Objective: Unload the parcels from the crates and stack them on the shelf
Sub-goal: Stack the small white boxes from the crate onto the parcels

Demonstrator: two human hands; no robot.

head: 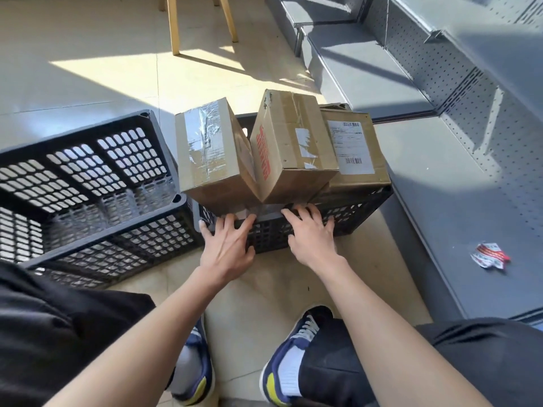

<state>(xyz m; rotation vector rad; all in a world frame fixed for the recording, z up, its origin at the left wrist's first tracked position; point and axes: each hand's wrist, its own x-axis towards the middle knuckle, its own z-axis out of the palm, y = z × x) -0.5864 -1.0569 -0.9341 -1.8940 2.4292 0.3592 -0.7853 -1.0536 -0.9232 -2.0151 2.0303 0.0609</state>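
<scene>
A black plastic crate (352, 210) in front of me holds three brown cardboard parcels. The left parcel (208, 160) carries clear tape and tilts outward. The middle parcel (291, 148) shows red print on its side. The right parcel (355, 151) lies flat with a white shipping label. My left hand (227, 245) rests with spread fingers on the crate's near rim. My right hand (311, 233) lies beside it on the same rim, its fingertips under the middle parcel's lower edge. Neither hand grips a parcel. The grey metal shelf (435, 183) stands to the right.
A second black crate (88, 183), with nothing inside it, sits to the left against the first. A crumpled red-and-white wrapper (489, 257) lies on the lowest shelf board. Wooden chair legs (176, 27) stand on the tiled floor behind. My shoes are below the crate.
</scene>
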